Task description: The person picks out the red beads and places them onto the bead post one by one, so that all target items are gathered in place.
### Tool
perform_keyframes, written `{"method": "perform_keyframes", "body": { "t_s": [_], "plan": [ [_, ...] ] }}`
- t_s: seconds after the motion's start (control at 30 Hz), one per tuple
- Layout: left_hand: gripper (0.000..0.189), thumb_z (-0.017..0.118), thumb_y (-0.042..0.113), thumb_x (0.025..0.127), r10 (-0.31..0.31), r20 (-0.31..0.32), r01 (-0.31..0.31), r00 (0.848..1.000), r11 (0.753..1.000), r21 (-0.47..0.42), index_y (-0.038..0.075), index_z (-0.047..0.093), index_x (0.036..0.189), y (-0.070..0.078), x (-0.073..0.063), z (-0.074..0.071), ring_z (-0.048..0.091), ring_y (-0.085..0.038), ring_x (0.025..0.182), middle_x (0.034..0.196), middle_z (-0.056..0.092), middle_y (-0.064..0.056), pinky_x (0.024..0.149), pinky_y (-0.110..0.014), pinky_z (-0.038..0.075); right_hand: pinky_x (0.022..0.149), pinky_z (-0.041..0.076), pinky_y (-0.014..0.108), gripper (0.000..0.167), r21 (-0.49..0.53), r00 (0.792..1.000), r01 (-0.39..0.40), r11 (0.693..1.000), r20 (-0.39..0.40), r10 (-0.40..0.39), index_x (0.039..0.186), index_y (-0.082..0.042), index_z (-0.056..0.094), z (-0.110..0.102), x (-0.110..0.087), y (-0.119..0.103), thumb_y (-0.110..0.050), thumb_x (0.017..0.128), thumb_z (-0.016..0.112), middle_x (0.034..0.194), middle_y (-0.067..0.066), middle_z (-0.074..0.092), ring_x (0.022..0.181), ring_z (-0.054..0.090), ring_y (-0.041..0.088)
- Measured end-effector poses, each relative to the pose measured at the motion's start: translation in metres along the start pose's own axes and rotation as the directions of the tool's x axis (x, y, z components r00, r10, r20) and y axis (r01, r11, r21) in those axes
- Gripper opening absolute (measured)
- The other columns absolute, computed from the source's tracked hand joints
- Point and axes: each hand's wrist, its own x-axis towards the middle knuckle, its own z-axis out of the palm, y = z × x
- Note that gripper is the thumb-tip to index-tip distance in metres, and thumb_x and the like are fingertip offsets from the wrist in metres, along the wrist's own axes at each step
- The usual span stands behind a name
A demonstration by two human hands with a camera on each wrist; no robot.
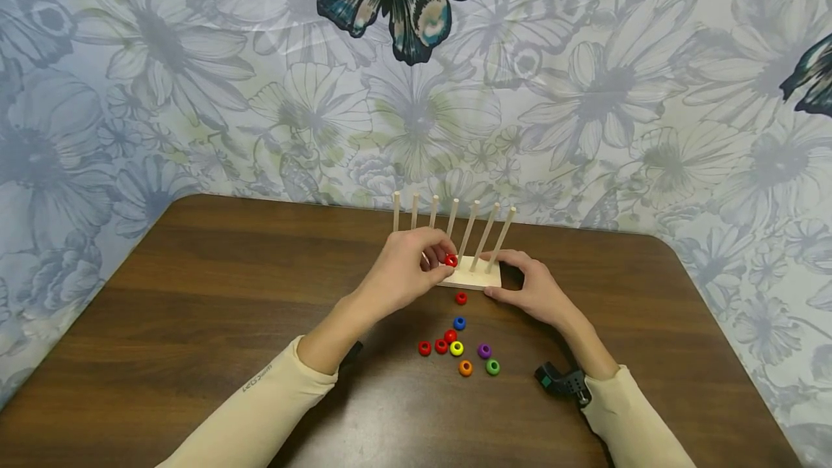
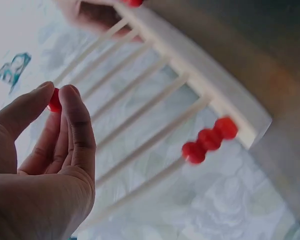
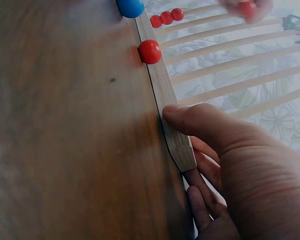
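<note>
My left hand (image 1: 404,269) pinches a red bead (image 2: 54,101) between thumb and forefinger, in front of the pegs of a pale wooden peg stand (image 1: 474,282). The stand has a flat base with a row of several upright pegs. On the end peg at the left, three red beads (image 2: 209,139) are threaded down near the base, as the left wrist view shows; in the head view the left hand hides them. My right hand (image 1: 541,290) grips the right end of the base, thumb on its front edge and fingers behind.
Loose beads lie on the brown table (image 1: 214,309) before the stand: a red bead (image 1: 461,298) closest to it, then a blue bead (image 1: 459,323), more red ones, and yellow, purple, orange and green ones. Behind the table hangs a flowered wall covering (image 1: 292,136).
</note>
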Motion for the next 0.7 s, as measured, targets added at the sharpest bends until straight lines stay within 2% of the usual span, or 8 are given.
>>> {"method": "perform_keyframes", "body": {
  "t_s": [0.17,0.33,0.53,0.7],
  "plan": [
    [0.014,0.085,0.008,0.088,-0.001,-0.084,-0.003,0.996,0.999,-0.044,0.012,0.077,0.098,0.006,0.001,-0.023,0.065,-0.009,0.075,0.087,0.073,0.002,0.069,-0.027,0.059,0.12,0.036,0.057,0.055,-0.006,1.0,-0.014,1.0,0.001,0.014,0.14,-0.027,0.066,0.0,0.0,-0.001,-0.032,0.09,0.086,0.146,-0.002,0.064,0.145,0.05,0.028],
    [0.015,0.086,0.009,0.087,-0.009,-0.168,-0.003,0.986,0.997,-0.075,0.014,0.079,0.099,0.01,0.002,-0.047,0.067,-0.009,0.073,0.084,0.074,0.004,0.065,-0.027,0.058,0.12,0.035,0.058,0.054,-0.013,1.0,-0.009,1.0,0.001,0.009,0.14,-0.029,0.065,0.0,0.0,-0.001,-0.033,0.09,0.086,0.147,-0.002,0.063,0.146,0.049,0.028],
    [0.018,0.085,0.006,0.087,-0.031,-0.259,-0.005,0.965,0.99,-0.138,0.012,0.079,0.102,0.009,0.001,-0.07,0.068,-0.012,0.077,0.086,0.076,0.0,0.069,-0.025,0.058,0.121,0.034,0.06,0.054,-0.006,1.0,-0.009,1.0,0.004,0.009,0.141,-0.028,0.065,0.0,-0.001,-0.001,-0.032,0.091,0.085,0.148,-0.001,0.062,0.147,0.048,0.03],
    [0.018,0.085,0.005,0.086,-0.049,-0.339,0.0,0.94,0.99,-0.143,0.013,0.08,0.102,0.003,0.003,-0.076,0.067,-0.013,0.073,0.084,0.073,-0.001,0.067,-0.022,0.056,0.121,0.034,0.06,0.054,-0.001,1.0,-0.011,1.0,0.004,0.011,0.141,-0.028,0.065,0.001,-0.001,-0.001,-0.032,0.091,0.085,0.148,0.0,0.062,0.147,0.048,0.031]
  ]
}}
